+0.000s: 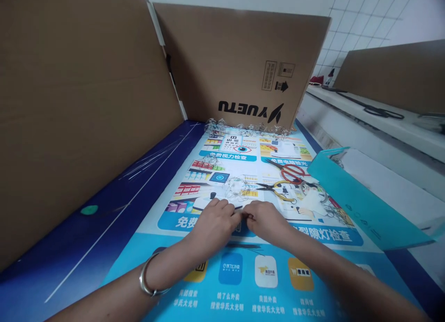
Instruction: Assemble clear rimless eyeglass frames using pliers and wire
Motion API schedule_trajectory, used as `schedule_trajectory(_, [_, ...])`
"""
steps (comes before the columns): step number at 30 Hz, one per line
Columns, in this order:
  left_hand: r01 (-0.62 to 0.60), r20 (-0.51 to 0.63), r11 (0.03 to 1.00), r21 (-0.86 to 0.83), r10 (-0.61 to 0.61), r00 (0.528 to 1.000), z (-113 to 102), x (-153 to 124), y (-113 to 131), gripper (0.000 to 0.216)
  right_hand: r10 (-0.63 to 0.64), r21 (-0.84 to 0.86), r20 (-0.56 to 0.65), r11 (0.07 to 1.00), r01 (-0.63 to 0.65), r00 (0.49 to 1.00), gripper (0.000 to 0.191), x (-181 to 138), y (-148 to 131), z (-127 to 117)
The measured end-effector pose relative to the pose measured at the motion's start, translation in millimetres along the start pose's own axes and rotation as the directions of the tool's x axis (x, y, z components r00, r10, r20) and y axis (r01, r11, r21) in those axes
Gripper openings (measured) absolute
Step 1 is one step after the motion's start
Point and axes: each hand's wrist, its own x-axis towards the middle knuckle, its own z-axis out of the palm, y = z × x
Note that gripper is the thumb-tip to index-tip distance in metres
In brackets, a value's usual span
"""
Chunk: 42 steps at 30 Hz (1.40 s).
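Note:
My left hand and my right hand meet over a printed poster sheet, fingers pinched close together. Whatever lies between the fingertips is too small to make out. Just beyond them sits a loose tangle of thin clear or silvery wire. Yellow-handled pliers lie beyond my right hand, jaws toward the left. Behind those rests a red-handled cutting tool. A few thin dark strands lie on the sheet just below my hands. A metal bangle circles my left wrist.
Cardboard panels stand at the back and left. Along the back one runs a row of wiry clear pieces. An open teal box is at right, near a roundish clear item. A green spot marks the left side.

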Motion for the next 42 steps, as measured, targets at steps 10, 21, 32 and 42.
schedule_trajectory(10, [0.243,0.007,0.92,-0.308,-0.253,0.967,9.4,0.4,-9.2,0.019,0.098,0.287,-0.16,0.957,-0.049,0.982,0.014,2.2,4.3,9.7])
schedule_trajectory(21, [0.349,0.278,0.054,-0.935,-0.498,0.821,17.0,5.5,-8.4,0.013,0.281,0.847,-0.067,0.523,-0.095,0.957,0.02,6.0,2.2,19.8])
schedule_trajectory(32, [0.264,0.335,-0.211,-0.941,-0.486,0.807,10.8,8.3,-0.7,0.017,0.364,0.981,-0.042,0.19,-0.03,0.93,0.02,5.7,-9.9,24.9])
schedule_trajectory(42, [0.227,0.318,-0.242,-0.943,-0.458,0.83,8.4,9.5,3.7,0.019,0.373,0.992,-0.058,0.127,0.01,0.926,0.018,7.1,-10.9,29.2])
